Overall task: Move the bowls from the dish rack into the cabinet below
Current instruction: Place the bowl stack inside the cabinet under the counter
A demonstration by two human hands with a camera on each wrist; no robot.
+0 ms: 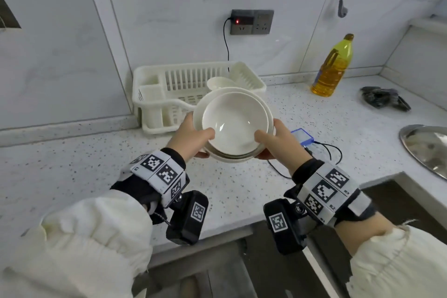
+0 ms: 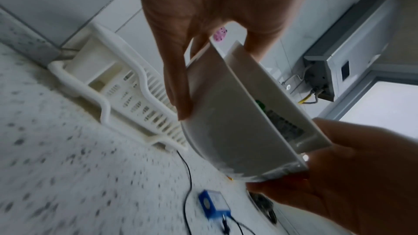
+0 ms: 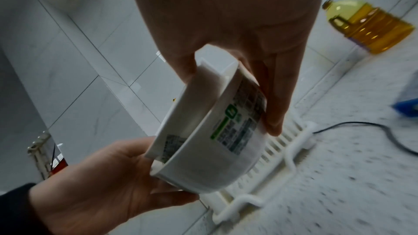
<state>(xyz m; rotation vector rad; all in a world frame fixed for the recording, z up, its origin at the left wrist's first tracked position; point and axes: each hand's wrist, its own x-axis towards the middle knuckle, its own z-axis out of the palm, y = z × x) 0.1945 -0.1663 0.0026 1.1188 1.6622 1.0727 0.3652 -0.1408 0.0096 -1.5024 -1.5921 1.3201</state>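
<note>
A stack of nested white bowls (image 1: 235, 123) hangs tilted toward me above the speckled counter, in front of the white plastic dish rack (image 1: 167, 89). My left hand (image 1: 205, 144) grips its left rim, thumb inside and fingers beneath. On the opposite rim, my right hand (image 1: 262, 145) holds the stack the same way. The left wrist view shows the bowls (image 2: 237, 122) from the side; in the right wrist view the outer bowl (image 3: 214, 158) carries a printed label. A small white piece (image 1: 217, 82) lies in the rack. Below the counter edge is a dark cabinet space (image 1: 242, 261).
A yellow oil bottle (image 1: 332, 68) stands at the back right, with a dark cloth (image 1: 384, 99) beyond it. A blue box (image 1: 302, 136) with black cables lies just right of the bowls. A metal basin (image 1: 425, 147) sits at the right edge. A wall socket (image 1: 251, 22) is above the rack.
</note>
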